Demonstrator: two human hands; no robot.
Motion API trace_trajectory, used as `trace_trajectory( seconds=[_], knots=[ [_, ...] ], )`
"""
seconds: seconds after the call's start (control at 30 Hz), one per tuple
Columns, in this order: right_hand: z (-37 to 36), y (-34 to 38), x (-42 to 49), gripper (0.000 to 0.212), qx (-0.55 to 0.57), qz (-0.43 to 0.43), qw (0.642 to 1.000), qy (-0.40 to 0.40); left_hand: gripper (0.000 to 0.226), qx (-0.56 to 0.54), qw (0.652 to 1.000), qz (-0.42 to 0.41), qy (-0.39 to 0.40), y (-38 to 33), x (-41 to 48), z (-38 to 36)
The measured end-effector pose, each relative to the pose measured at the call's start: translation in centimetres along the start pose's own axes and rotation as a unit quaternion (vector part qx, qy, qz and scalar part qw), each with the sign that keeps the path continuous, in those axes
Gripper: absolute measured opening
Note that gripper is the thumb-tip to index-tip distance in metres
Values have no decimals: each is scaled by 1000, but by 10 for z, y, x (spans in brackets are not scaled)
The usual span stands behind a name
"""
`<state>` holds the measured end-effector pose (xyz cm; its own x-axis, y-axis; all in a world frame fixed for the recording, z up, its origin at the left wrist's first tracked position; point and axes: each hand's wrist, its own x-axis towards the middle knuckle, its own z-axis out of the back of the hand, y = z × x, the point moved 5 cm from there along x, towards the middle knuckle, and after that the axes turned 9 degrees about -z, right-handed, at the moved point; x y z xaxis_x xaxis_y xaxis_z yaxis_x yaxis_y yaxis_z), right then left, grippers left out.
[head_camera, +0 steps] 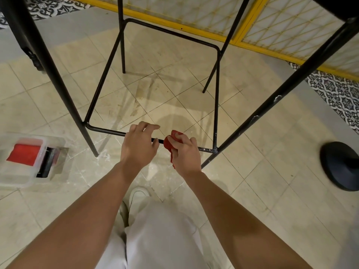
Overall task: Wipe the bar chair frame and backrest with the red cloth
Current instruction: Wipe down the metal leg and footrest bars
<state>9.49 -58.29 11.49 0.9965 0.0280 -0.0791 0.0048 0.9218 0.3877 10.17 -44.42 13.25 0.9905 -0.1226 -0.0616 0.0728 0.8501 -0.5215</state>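
- Standing on the tiled floor [252, 191], the black bar chair frame [216, 98] fills the view.
- Left hand [138, 145] rests on the low front rung, fingers loosely spread.
- Right hand [185, 154] pinches the bunched red cloth [169, 144] against that rung.

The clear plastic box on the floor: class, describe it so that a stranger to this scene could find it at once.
Start at the black bar chair frame on the beige tiled floor and look to its left, past the near leg. There sits the clear plastic box, the only see-through container, with something red showing through it.
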Motion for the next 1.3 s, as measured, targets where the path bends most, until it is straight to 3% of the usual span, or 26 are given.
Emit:
trace_trajectory(
  seconds=[0.2,0.33,0.53,0.73,0.93,1.03,1.23,1.3],
  knots=[
    [5,-10,-8,46,-11,19,999,-33,41,-1,1000,-4,9,-15,6,-4],
    [17,-39,-14,45,-31,-26,998,-52,40,2,1000,-6,12,-23,6,-6],
    [23,-50,-14,44,-29,-118,992,-16,40,17,1000,-16,19,-26,4,-6],
    [10,-20,-9,42,-6,-34,999,21,43,18,998,-38,46,-27,1,-13],
    [12,-34,-18,49,-17,13,998,-62,50,62,995,-49,60,-31,2,-19],
    [18,-49,-22,48,-23,-24,995,-91,49,60,996,-43,53,-33,4,-19],
    [23,-69,-23,45,39,-167,982,-76,50,52,995,-48,70,-40,7,-21],
    [21,-63,-22,45,41,-171,982,-65,52,51,994,-46,79,-44,9,-24]
  ],
)
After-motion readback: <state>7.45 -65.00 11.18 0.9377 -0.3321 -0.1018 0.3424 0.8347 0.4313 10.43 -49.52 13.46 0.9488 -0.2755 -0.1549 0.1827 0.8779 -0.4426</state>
